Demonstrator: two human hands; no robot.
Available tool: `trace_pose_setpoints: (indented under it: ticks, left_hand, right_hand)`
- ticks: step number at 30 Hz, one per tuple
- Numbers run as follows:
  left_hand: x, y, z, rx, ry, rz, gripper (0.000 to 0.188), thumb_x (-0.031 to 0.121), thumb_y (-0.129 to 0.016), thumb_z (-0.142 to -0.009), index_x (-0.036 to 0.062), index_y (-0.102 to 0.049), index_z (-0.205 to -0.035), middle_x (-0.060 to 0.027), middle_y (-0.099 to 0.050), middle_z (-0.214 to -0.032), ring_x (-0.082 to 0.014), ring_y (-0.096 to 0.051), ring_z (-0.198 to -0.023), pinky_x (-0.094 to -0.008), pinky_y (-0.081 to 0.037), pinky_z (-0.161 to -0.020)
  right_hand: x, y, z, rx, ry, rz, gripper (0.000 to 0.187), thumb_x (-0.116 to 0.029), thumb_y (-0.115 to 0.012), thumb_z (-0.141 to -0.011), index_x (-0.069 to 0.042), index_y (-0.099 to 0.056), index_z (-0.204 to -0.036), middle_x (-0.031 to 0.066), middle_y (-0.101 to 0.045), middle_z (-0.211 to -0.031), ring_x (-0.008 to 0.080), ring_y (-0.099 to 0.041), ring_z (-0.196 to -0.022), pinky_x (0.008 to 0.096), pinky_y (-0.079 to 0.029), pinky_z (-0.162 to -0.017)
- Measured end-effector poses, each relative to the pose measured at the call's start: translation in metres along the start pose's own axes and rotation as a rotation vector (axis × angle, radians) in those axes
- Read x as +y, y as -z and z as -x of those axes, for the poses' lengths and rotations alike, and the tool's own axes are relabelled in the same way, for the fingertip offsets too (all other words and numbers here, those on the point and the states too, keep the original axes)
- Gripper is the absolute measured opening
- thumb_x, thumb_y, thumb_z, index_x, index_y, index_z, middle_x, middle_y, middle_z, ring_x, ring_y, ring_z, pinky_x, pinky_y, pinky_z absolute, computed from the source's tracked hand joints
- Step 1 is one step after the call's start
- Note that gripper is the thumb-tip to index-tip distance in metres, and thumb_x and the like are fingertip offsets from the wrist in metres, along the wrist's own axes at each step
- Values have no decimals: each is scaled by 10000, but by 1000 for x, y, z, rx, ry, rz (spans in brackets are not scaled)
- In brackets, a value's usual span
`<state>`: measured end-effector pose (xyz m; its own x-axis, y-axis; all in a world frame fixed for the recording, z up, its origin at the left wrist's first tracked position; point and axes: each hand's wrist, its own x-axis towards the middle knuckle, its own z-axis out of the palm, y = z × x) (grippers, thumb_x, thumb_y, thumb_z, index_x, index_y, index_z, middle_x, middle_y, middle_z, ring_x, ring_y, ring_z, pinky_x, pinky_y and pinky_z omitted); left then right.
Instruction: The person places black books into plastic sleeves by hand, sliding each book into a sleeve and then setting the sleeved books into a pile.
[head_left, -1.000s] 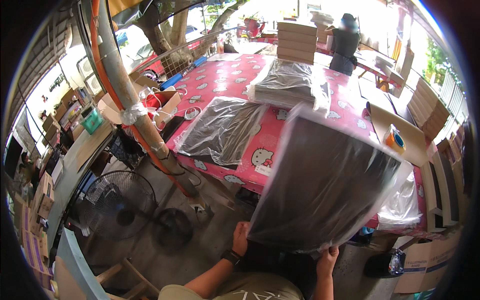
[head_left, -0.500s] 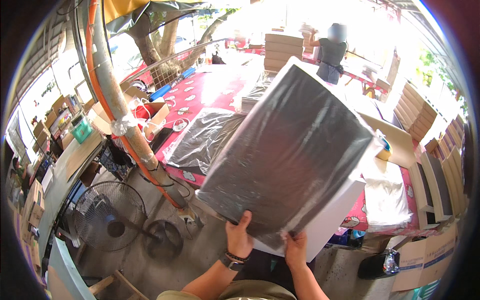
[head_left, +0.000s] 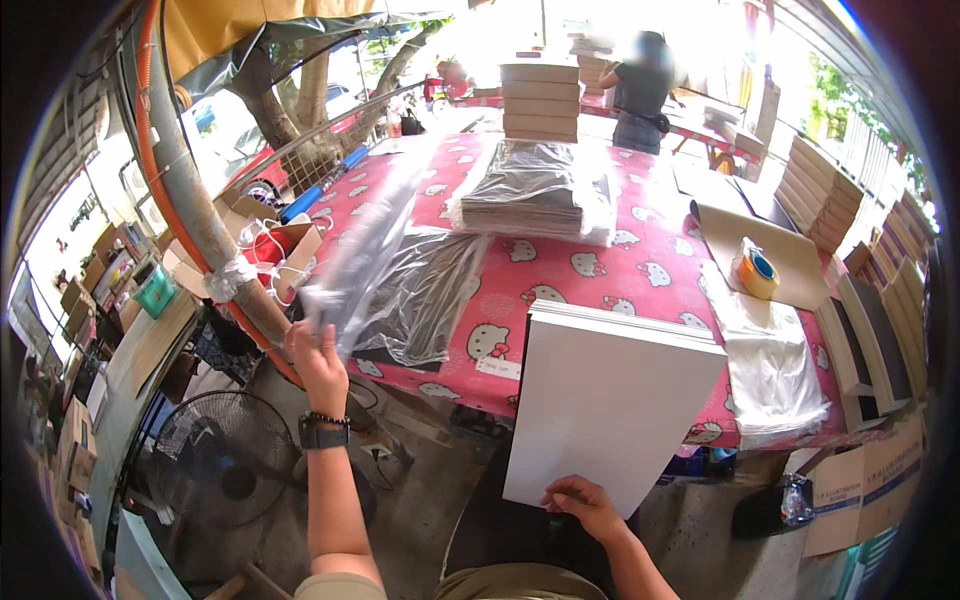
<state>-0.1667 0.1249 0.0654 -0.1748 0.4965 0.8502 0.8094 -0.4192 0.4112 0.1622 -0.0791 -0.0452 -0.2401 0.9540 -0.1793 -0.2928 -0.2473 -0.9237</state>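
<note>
My left hand (head_left: pixel 318 362) is closed on the near end of a plastic-wrapped dark board (head_left: pixel 365 255), which is smeared by motion. The board tilts over the left side of the table, above a stack of plastic-wrapped black boards (head_left: pixel 425 300). At the near table edge, a thick stack of white boards (head_left: pixel 615 400) stands tilted, its several layers showing along the top. My right hand (head_left: pixel 585 503) is at its lower edge, with bent fingers against the white face; the thumb's hold is partly hidden.
A pink patterned cloth (head_left: pixel 585 265) covers the table. Farther back are another wrapped stack (head_left: pixel 525 200) and piled brown boxes (head_left: pixel 540 105). Tape (head_left: pixel 757 272) and clear plastic sleeves (head_left: pixel 770 370) lie at right. A post (head_left: pixel 190 170) and fan (head_left: pixel 225 460) stand left; a person (head_left: pixel 643 95) stands beyond.
The wrapped board has swung from in front of me to the left in my left hand. My right hand has let go of it and is now at the white boards, which are uncovered.
</note>
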Motion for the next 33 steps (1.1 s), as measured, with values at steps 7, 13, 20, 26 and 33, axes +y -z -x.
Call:
trace_pose_setpoints:
  ticks: [7, 13, 20, 26, 33]
  left_hand:
    - [-59, -42, 49, -392, -197, -165, 283, -58, -486, -615, 172, -600, -737, 30, -603, -835, -166, -487, -1002, -447, -169, -965]
    - [-93, -65, 62, -474, -25, -97, 399, -122, -446, -539, 154, -592, -788, 11, -578, -967, -204, -472, -1020, -446, -189, -957]
    - [-64, -88, 33, -854, -24, -268, 525, -107, -454, -598, 210, -607, -987, -26, -478, -1183, -288, -337, -1185, -565, -207, -962]
    - [-15, -73, 77, -517, -139, -17, 299, -46, -479, -628, 41, -598, -888, -127, -536, -1033, -311, -430, -1058, -411, -296, -927]
    - [54, -56, 220, -557, 156, 371, 145, -21, -482, -652, 8, -553, -775, -129, -538, -796, -289, -512, -785, -374, -396, -747]
  right_hand:
    - [17, 11, 16, 123, -48, -37, 181, -63, -516, -832, 30, -519, -987, 103, -578, -902, 171, -560, -874, 293, -461, -772]
    - [24, 0, 9, 78, -88, -23, 186, -72, -523, -832, 24, -521, -991, 103, -579, -898, 155, -560, -854, 285, -460, -765]
    - [25, 9, 6, 100, -2, -42, 188, -90, -530, -834, 14, -522, -991, 84, -585, -885, 143, -557, -833, 266, -449, -743]
    - [-4, 46, 16, 313, 199, 62, 141, -72, -543, -819, 10, -544, -934, 66, -585, -807, 127, -558, -769, 257, -457, -686]
    - [-106, 178, 55, 1252, 666, 626, 137, -98, -556, -796, -16, -573, -905, 53, -581, -695, 107, -519, -592, 242, -423, -563]
